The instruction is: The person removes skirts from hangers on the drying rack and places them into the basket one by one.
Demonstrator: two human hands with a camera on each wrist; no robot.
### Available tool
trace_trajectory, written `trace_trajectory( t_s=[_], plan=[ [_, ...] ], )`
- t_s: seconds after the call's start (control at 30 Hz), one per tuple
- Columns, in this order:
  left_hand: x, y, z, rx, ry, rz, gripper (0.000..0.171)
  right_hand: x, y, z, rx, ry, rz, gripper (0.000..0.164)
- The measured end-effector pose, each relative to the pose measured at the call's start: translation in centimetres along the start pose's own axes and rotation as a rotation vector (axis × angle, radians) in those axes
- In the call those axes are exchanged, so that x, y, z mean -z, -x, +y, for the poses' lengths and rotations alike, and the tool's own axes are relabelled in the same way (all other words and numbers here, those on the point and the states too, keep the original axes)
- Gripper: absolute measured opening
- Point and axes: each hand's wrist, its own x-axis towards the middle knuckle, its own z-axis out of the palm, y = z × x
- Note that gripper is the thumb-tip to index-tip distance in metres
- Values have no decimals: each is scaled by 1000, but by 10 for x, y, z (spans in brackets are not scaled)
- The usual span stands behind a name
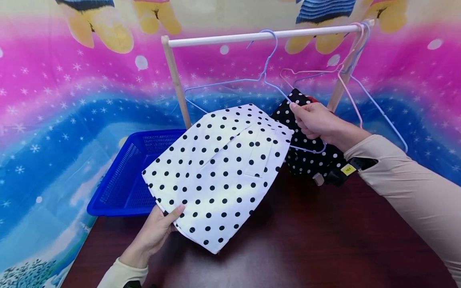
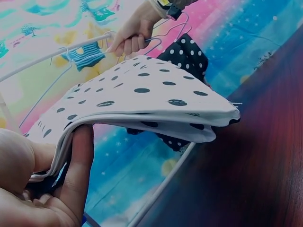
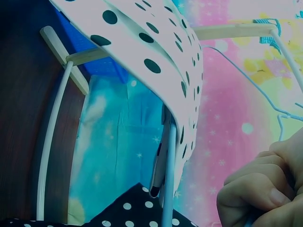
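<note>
A blue wire hanger (image 1: 230,81) hangs by its hook from the rack's white rail. Over its lower bar lies a white garment with black polka dots (image 1: 216,172), tilted toward the lower left. My left hand (image 1: 155,232) pinches the garment's lower left edge, thumb on top. Several layers of cloth show between thumb and fingers in the left wrist view. My right hand (image 1: 317,120) grips the hanger's right shoulder with curled fingers. In the right wrist view the hanger's bar (image 3: 169,175) runs inside the fold of the cloth.
Behind the garment a blue plastic basket (image 1: 119,176) stands on the dark wooden table (image 1: 324,240). A pink hanger (image 1: 347,86) and another blue hanger (image 1: 381,112) hang at the rail's right end. A black polka-dot garment (image 1: 300,158) is behind my right hand.
</note>
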Motion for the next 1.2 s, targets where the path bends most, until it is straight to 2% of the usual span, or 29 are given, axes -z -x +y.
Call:
trace_trajectory(
  t_s=[0.37, 1.2],
  plan=[
    [6, 0, 3, 11, -6, 23, 33, -1, 0, -3, 1, 58, -62, 58],
    [11, 1, 7, 38, -42, 67, 38, 2, -1, -1, -2, 116, -62, 57]
  ],
)
